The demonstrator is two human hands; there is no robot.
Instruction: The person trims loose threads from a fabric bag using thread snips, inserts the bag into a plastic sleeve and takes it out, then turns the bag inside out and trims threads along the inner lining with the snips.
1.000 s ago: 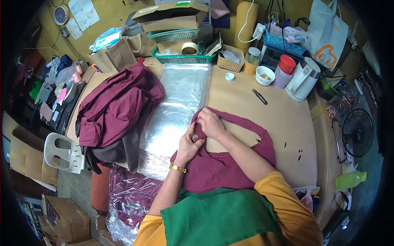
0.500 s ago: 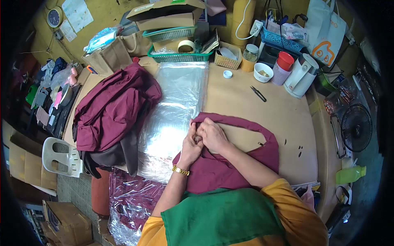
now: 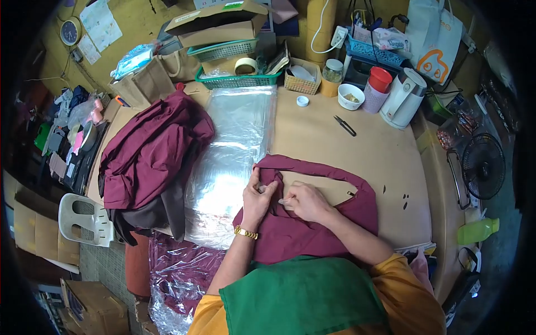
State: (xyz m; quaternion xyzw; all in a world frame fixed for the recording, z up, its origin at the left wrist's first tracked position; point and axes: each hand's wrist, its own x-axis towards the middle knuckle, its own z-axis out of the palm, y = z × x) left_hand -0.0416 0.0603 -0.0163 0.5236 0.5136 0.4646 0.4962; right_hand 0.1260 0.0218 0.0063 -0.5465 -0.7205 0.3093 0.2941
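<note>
A maroon garment (image 3: 296, 240) lies in front of me, its long collar band curving in an open loop with a small zipper pull (image 3: 350, 194) on the right side. At the loop's left end, my left hand (image 3: 258, 202), with a gold watch (image 3: 246, 232) on its wrist, is closed on the cloth. A small pale bit shows by its thumb, too small to name. My right hand (image 3: 306, 202) is inside the loop, fingertips pinched on a small whitish piece (image 3: 283, 201) whose kind I cannot make out.
Left of the garment lies a stack of clear plastic bags (image 3: 237, 128), then a heap of maroon clothing (image 3: 151, 151). Thread snips (image 3: 345, 126), a white cap (image 3: 302, 101), a bowl (image 3: 350, 97) and a kettle (image 3: 405, 99) stand or lie farther back. Baskets (image 3: 237, 80) line the wall.
My hands were together at the collar's left end. My right hand has moved right and toward me, away from my left, with the whitish piece now showing at its fingertips.
</note>
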